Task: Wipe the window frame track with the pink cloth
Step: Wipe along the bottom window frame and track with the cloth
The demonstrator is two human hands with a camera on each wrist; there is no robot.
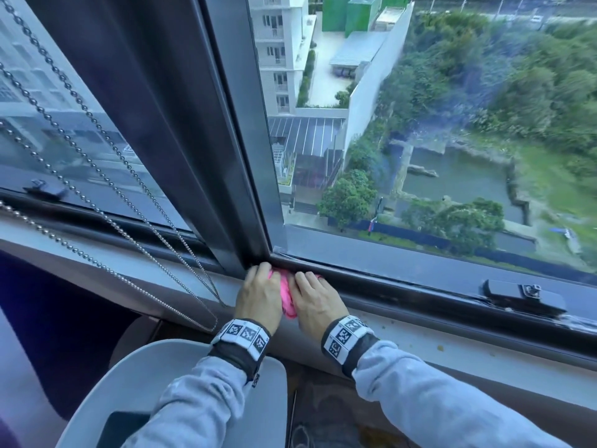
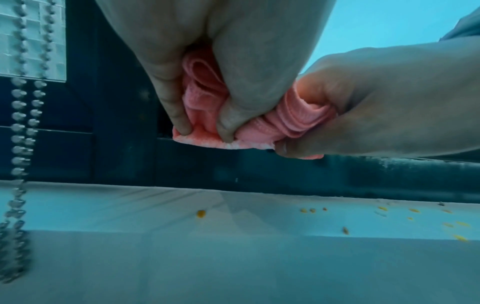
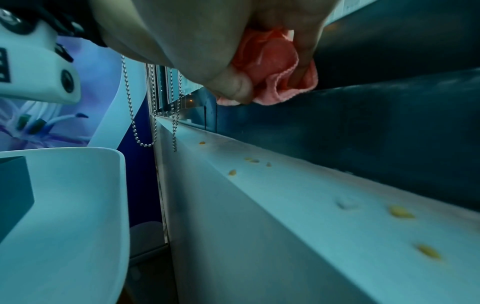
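A: Hands?
B: Both are gripping the cloth (image 1: 286,294). Left hand (image 1: 258,297) and right hand (image 1: 315,300) are sitting side by side, nearly touching, the pink bunch squeezed between them.

A: Grip detail, left?
B: In the left wrist view, left fingers (image 2: 179,115) are curling round the cloth (image 2: 207,98), tips pinching its lower hem. Right hand (image 2: 389,115) is clamping the other end.

A: Right?
B: In the right wrist view the thumb (image 3: 233,86) is pressing folds of cloth (image 3: 275,67) against the curled fingers. Closed tight, nothing loose.

A: Where's the cloth on the window?
B: It's being pressed against the track (image 1: 387,279) at its left end, right in the corner where the upright frame post (image 1: 181,124) is meeting the bottom rail. Fingertips are reaching into that corner; how deep the cloth is sitting in the groove, I can't tell.

A: Anything else around?
B: A latch (image 1: 523,295) is sitting on the rail well to the right of the hands. Bead chains (image 1: 106,176) are hanging left of the post, looping down past the sill (image 1: 484,354). Yellowish crumbs (image 3: 400,211) are lying scattered along the sill, mostly right of the hands. A white chair back (image 1: 155,376) is showing under the left sleeve (image 1: 200,402).

A: Wristbands?
B: Marker bands (image 1: 242,334) are wrapping both wrists.
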